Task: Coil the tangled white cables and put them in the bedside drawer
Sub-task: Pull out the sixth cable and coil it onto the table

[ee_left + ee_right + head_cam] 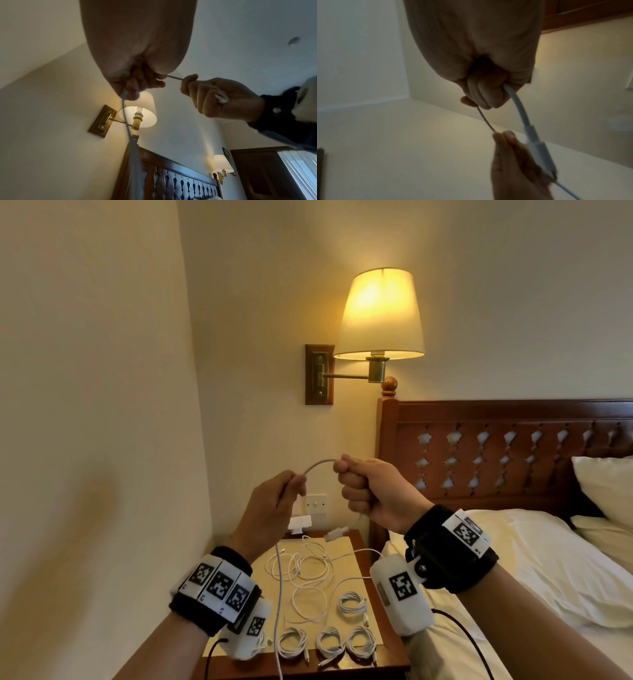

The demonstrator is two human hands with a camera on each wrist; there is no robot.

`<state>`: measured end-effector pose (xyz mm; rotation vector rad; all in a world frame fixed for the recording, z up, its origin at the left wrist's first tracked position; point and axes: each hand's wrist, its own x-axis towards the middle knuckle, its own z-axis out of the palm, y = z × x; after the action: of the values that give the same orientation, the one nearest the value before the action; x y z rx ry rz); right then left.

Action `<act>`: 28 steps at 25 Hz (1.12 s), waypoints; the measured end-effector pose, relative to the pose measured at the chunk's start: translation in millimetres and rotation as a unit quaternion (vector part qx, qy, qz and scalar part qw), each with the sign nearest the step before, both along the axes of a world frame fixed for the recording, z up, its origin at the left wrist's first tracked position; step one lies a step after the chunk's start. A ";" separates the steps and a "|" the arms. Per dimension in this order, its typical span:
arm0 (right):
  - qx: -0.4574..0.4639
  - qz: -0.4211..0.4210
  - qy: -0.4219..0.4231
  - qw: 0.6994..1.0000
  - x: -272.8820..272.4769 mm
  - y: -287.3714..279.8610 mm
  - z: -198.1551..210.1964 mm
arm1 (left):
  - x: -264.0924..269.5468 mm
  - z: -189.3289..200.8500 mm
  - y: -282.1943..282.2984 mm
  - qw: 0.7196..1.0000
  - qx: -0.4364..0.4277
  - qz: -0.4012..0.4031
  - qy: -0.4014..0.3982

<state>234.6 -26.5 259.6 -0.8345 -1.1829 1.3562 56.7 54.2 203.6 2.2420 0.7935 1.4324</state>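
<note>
Four coiled cables [327,642] lie nearest on the nightstand [383,655], loose cables [308,570] beyond at 12 o'clock. Above them, the left hand [270,508] pinches a white cable [318,465] and the right hand [373,491], at 3 o'clock, fists it, plug [335,534] dangling. Farthest glows a lamp [380,313].

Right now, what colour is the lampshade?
Cream, glowing yellow; the lampshade shows best in the head view.

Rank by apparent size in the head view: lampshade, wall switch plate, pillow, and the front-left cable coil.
1. Lampshade, largest as seen.
2. Pillow, cut off by the frame edge, so its rank is unsure.
3. Front-left cable coil.
4. Wall switch plate, similar to the coil but farther away.
</note>
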 end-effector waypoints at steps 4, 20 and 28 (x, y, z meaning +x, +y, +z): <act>0.023 -0.041 0.114 0.992 11.9 4.6 -2.0 | -8.8 -65.6 -25.2 0.965 -0.246 -0.041 -0.076; 0.060 -0.097 -0.016 0.993 12.8 -24.4 -2.4 | -35.3 24.2 -56.4 0.948 0.008 0.146 0.281; 0.107 -0.094 -0.170 0.975 -6.2 -15.3 -22.3 | -0.2 39.3 -72.6 0.964 0.147 0.059 0.211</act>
<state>228.4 -41.8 237.3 -1.0198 -1.4455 0.9355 56.5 -18.4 242.9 2.8309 0.9027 1.1987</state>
